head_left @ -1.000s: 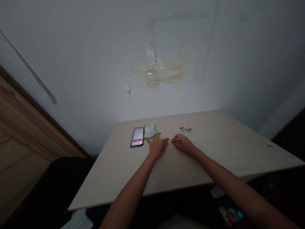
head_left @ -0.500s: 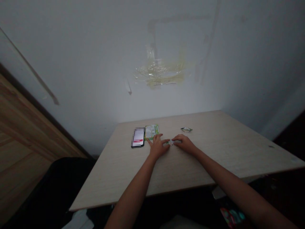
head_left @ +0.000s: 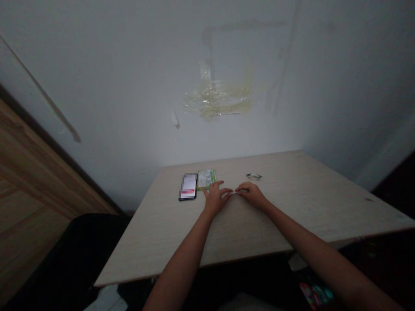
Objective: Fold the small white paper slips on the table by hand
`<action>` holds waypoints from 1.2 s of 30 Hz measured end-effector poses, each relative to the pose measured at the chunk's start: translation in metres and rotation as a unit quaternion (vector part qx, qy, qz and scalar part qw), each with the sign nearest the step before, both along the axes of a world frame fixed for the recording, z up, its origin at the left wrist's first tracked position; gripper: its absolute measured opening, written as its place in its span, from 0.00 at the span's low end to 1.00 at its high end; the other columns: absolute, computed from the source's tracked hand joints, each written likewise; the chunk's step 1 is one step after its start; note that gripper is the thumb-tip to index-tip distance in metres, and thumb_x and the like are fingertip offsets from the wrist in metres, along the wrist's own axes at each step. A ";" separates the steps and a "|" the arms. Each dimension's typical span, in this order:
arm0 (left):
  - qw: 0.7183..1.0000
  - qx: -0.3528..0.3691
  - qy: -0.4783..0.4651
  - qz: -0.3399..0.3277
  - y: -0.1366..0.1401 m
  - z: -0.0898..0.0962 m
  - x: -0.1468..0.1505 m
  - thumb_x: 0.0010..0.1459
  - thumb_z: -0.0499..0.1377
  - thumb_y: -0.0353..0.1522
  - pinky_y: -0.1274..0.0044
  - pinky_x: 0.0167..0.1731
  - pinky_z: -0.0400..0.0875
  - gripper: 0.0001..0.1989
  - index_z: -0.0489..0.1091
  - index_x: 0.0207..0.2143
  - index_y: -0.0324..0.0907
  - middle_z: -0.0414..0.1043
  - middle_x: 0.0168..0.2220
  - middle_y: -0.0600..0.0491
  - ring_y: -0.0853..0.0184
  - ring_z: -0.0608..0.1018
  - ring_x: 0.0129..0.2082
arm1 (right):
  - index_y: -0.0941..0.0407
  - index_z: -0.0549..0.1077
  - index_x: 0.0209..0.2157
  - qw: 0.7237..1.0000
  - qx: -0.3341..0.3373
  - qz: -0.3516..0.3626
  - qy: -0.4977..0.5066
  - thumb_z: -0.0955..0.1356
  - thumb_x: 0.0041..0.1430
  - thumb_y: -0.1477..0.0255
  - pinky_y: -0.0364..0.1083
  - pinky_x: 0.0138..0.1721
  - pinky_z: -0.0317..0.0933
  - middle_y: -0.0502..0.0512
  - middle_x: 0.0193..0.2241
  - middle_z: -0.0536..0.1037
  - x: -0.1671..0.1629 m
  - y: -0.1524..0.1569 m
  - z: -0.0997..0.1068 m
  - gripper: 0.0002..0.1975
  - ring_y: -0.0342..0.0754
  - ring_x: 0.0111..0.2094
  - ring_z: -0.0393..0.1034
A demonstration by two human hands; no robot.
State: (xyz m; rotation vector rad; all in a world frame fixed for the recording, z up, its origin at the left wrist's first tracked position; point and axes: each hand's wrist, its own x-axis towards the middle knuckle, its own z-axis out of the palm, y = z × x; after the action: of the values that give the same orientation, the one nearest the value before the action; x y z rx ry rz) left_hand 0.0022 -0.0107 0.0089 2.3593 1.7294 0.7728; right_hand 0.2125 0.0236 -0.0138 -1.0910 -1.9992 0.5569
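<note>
A small whitish piece [head_left: 234,192], too tiny to identify, is pinched between my two hands low over the table [head_left: 246,233]. My left hand [head_left: 215,197] grips its left end with thumb and forefinger, the other fingers spread. On the opposite end, the fingers of my right hand [head_left: 252,194] are closed. Just beyond my left hand lies a green and white printed packet [head_left: 206,178]. Past my right hand rests a small folded piece of packaging [head_left: 253,176], pale with dark green edges.
A phone [head_left: 188,186] with a lit, partly blurred screen lies left of the packet. Behind the table rises a grey wall [head_left: 129,86] with torn clear tape [head_left: 223,99] on it. A dark chair-like shape [head_left: 97,233] stands at the left.
The small piece between my fingers looks narrower and flatter than before, with its green part no longer showing. Both hands have barely shifted.
</note>
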 end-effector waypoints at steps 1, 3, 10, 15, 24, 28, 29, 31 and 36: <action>1.000 0.004 -0.006 0.001 0.000 0.000 0.000 0.62 0.56 0.46 0.43 0.61 0.38 0.12 0.76 0.44 0.61 0.63 0.61 0.54 0.56 0.60 0.63 | 0.54 0.81 0.34 1.000 0.001 -0.003 0.005 0.70 0.56 0.69 0.51 0.48 0.63 0.56 0.35 0.81 0.000 0.000 0.000 0.07 0.51 0.40 0.74; 1.000 0.015 -0.018 0.006 0.000 0.001 0.000 0.62 0.57 0.45 0.44 0.61 0.38 0.12 0.76 0.44 0.60 0.64 0.60 0.54 0.56 0.62 0.62 | 0.55 0.80 0.34 1.000 0.003 -0.014 0.016 0.69 0.57 0.68 0.51 0.48 0.64 0.57 0.35 0.81 0.000 0.000 0.001 0.08 0.51 0.40 0.74; 0.998 0.032 -0.036 0.029 0.001 0.003 0.002 0.60 0.60 0.40 0.43 0.62 0.39 0.07 0.77 0.38 0.54 0.67 0.58 0.53 0.56 0.65 0.60 | 0.57 0.79 0.33 0.998 -0.015 -0.044 0.036 0.68 0.56 0.69 0.51 0.47 0.65 0.58 0.35 0.81 -0.003 -0.003 0.002 0.08 0.52 0.39 0.74; 0.998 0.027 -0.043 0.034 0.002 0.001 0.003 0.59 0.62 0.39 0.42 0.61 0.40 0.06 0.77 0.38 0.52 0.67 0.58 0.52 0.55 0.65 0.60 | 0.57 0.79 0.36 0.998 -0.009 -0.043 0.046 0.69 0.56 0.69 0.50 0.46 0.65 0.57 0.35 0.81 -0.005 -0.004 0.002 0.09 0.51 0.39 0.74; 0.998 -0.008 -0.031 0.053 0.003 0.000 0.006 0.57 0.63 0.41 0.44 0.61 0.39 0.08 0.78 0.38 0.52 0.65 0.59 0.52 0.53 0.63 0.61 | 0.56 0.78 0.36 0.998 -0.005 -0.054 0.025 0.69 0.55 0.71 0.50 0.45 0.64 0.56 0.33 0.80 -0.007 -0.005 0.000 0.07 0.50 0.38 0.73; 0.998 -0.017 -0.012 0.059 0.005 -0.004 0.007 0.56 0.63 0.42 0.41 0.59 0.38 0.08 0.77 0.38 0.53 0.64 0.59 0.51 0.52 0.62 0.62 | 0.56 0.78 0.32 0.997 0.046 -0.052 -0.029 0.69 0.55 0.73 0.50 0.46 0.61 0.56 0.32 0.79 -0.008 -0.004 -0.002 0.05 0.52 0.39 0.70; 0.998 -0.019 -0.012 0.056 0.006 -0.005 0.006 0.57 0.63 0.42 0.40 0.59 0.38 0.09 0.77 0.39 0.53 0.64 0.59 0.51 0.52 0.62 0.62 | 0.56 0.78 0.32 0.996 0.058 -0.051 -0.042 0.69 0.55 0.73 0.50 0.47 0.61 0.57 0.32 0.79 -0.008 -0.003 -0.003 0.05 0.52 0.40 0.70; 0.998 -0.019 -0.014 0.053 0.005 -0.005 0.006 0.57 0.62 0.42 0.40 0.58 0.39 0.09 0.77 0.40 0.54 0.64 0.60 0.51 0.52 0.62 0.62 | 0.57 0.79 0.31 0.994 0.073 -0.050 -0.066 0.70 0.55 0.72 0.51 0.48 0.59 0.57 0.32 0.78 -0.007 -0.002 -0.005 0.05 0.52 0.41 0.69; 0.999 -0.007 -0.003 0.050 0.002 -0.002 0.006 0.57 0.62 0.42 0.39 0.58 0.37 0.07 0.78 0.38 0.56 0.64 0.60 0.53 0.52 0.62 0.62 | 0.57 0.80 0.32 0.993 0.077 -0.053 -0.077 0.70 0.55 0.70 0.51 0.49 0.58 0.57 0.33 0.78 -0.005 0.001 -0.009 0.07 0.53 0.41 0.69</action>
State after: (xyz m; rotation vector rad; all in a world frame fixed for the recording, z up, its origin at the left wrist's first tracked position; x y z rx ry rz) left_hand 0.0078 -0.0083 0.0067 2.2750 1.8560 0.7780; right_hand 0.2071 0.0241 -0.0227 -1.1671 -2.0636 0.2652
